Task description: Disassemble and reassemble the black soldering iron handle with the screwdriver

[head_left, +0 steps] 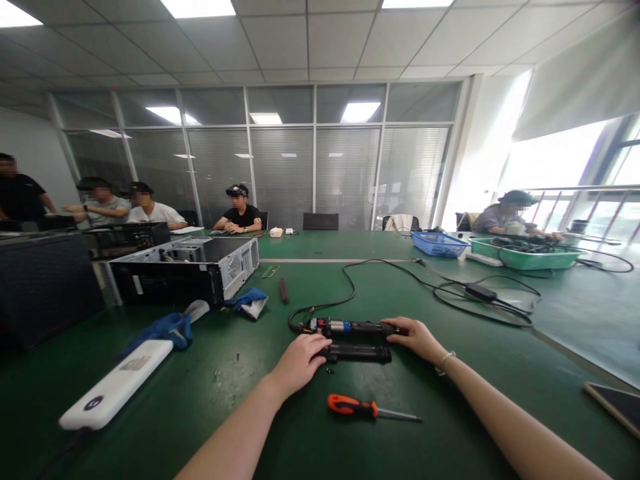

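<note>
A long black opened device (350,327) with a blue part and wires showing lies on the green table (240,413) in front of me. A separate black cover piece (357,353) lies just below it. My left hand (300,360) rests with curled fingers on the left end of the cover piece. My right hand (417,338) grips the right end of the device body. A black cable (350,280) runs from the device's left end back across the table. An orange-handled screwdriver (370,409) lies loose nearer to me.
An open computer case (190,267) lies at left with blue gloves (247,300) beside it. A white flat device (117,385) sits at front left, a tablet (615,403) at front right. Blue (440,244) and green (525,253) baskets stand far right. Several people sit around the table's far side.
</note>
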### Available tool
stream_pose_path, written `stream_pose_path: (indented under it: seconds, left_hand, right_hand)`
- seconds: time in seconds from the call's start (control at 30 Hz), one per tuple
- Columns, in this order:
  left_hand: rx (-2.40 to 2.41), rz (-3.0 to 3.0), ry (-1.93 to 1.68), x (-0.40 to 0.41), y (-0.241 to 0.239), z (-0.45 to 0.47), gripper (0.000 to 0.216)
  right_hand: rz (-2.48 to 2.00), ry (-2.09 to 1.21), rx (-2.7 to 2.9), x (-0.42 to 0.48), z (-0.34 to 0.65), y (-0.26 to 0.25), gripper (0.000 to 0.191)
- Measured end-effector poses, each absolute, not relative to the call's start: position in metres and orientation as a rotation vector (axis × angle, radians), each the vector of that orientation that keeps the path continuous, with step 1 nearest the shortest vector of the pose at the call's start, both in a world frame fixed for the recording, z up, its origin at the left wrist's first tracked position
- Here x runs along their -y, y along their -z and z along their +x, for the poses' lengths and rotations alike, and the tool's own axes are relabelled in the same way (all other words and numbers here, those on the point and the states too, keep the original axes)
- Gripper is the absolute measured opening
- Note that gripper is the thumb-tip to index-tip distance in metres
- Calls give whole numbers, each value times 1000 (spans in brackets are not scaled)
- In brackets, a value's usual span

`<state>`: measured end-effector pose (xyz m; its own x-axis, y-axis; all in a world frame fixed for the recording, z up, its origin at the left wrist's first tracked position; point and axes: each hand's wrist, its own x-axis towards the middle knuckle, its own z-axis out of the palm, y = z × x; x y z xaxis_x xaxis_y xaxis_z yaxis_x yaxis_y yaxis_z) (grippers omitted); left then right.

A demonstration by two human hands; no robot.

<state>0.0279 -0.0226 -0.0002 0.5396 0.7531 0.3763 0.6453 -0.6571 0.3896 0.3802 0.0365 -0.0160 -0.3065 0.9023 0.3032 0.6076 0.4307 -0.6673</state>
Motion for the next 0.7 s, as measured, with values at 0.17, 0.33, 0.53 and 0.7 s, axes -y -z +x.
stream_pose_path:
  seconds: [0.17, 0.33, 0.53, 0.7]
  left_hand:
    - [-1193, 2564, -763, 24, -3, 28, 40]
    - [-1186, 2571, -769, 24, -3, 28, 40]
    - [-1180, 2567, -769, 25, -2, 27, 40]
    - [-1178, 2570, -780, 25, -2, 27, 40]
  right_hand:
    - [-1275, -754, 1986, -34, 381, 13, 55]
    - [-1229, -799, 1953, -33, 380, 13, 47]
    - [-1273, -754, 1986, -34, 380, 15, 41]
    - [-1266, -750, 1983, -33, 380, 14, 44]
